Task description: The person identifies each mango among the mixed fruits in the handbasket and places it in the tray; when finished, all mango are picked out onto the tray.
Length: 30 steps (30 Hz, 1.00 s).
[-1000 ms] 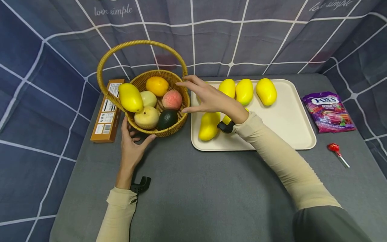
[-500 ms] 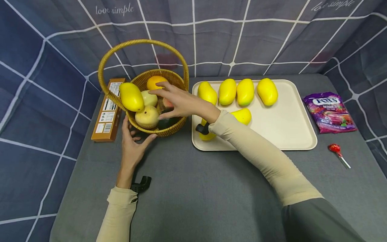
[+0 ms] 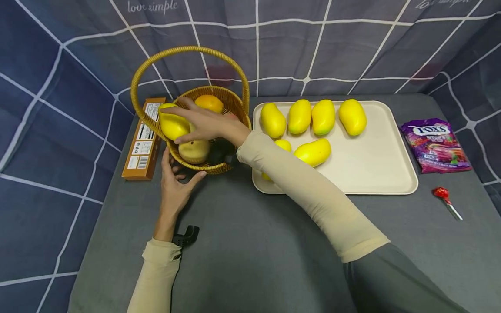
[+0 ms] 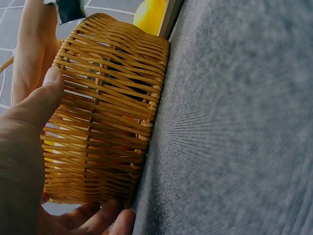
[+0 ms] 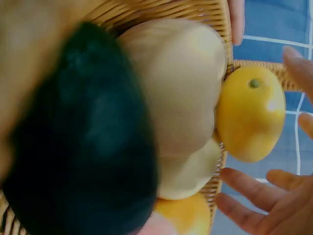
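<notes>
The wicker basket point(image 3: 209, 168) stands at the left, holding several fruits. Its front left side is gripped by my left hand point(image 3: 174, 191), thumb along the rim and fingers round the wall point(image 4: 102, 112). My right hand point(image 3: 207, 126) reaches over the basket, fingers spread around a yellow mango point(image 3: 171, 126) on the left rim. In the right wrist view a gap shows between those fingers and the mango point(image 5: 251, 115). Below the palm lie a dark green avocado point(image 5: 93, 142) and pale round fruits point(image 5: 183, 98). An orange fruit point(image 3: 209, 103) sits at the back; the peach is mostly hidden.
A cream tray point(image 3: 375, 165) with several mangoes point(image 3: 313, 152) lies right of the basket, partly under the right forearm. Left of the basket is a brown box point(image 3: 140, 152). A purple Fox's candy bag point(image 3: 436, 145) and a red lollipop point(image 3: 442, 193) lie far right.
My right hand has moved left from the basket's right rim, across the fruit, to the mango on the left rim. My left hand keeps its hold on the basket. The view has shifted slightly.
</notes>
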Motion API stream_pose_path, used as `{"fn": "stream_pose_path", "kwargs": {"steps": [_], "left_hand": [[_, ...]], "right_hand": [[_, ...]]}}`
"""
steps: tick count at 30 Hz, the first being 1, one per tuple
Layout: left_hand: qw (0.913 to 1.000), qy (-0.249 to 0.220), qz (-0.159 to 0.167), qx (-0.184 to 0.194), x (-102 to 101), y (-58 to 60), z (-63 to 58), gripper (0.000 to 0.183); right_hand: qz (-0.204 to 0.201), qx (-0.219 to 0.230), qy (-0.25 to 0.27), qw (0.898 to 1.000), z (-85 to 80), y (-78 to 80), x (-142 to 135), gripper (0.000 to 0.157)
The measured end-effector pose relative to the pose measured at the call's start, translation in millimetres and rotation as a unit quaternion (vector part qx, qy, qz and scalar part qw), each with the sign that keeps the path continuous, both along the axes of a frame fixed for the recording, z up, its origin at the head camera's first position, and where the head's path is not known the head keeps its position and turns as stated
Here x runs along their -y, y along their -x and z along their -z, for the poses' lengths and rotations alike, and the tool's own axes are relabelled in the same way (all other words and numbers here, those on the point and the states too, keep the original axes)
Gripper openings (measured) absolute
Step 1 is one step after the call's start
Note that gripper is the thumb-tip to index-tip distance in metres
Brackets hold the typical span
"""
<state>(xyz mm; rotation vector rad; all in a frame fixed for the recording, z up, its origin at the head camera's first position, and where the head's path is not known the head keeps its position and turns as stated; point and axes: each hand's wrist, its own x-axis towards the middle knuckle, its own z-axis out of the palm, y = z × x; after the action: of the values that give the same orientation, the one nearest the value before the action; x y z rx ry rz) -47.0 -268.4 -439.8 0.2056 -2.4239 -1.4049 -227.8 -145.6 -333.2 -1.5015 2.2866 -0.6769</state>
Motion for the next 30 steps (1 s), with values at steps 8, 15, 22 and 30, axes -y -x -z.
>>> {"fn": "stream_pose_path", "kwargs": {"steps": [8, 15, 22, 30], "left_hand": [[0.9999, 0.013, -0.007, 0.007, -2, 2.0, 0.0, 0.110], [0.9999, 0.009, -0.005, 0.002, -1, 1.1, -0.6, 0.109], [0.9999, 0.009, -0.008, 0.000, 0, -0.4, -1.0, 0.109], [0.9999, 0.010, -0.008, 0.005, -1, -1.2, -1.5, 0.111]], "right_hand": [[0.000, 0.023, -0.025, 0.999, -5.4, 2.6, 4, 0.082], [-0.001, -0.007, -0.006, 1.000, 0.4, 3.6, 13, 0.078], [-0.006, -0.021, -0.014, 1.000, -0.3, 2.5, 21, 0.075], [0.003, -0.052, 0.028, 0.998, -2.5, 0.9, 13, 0.070]]}}
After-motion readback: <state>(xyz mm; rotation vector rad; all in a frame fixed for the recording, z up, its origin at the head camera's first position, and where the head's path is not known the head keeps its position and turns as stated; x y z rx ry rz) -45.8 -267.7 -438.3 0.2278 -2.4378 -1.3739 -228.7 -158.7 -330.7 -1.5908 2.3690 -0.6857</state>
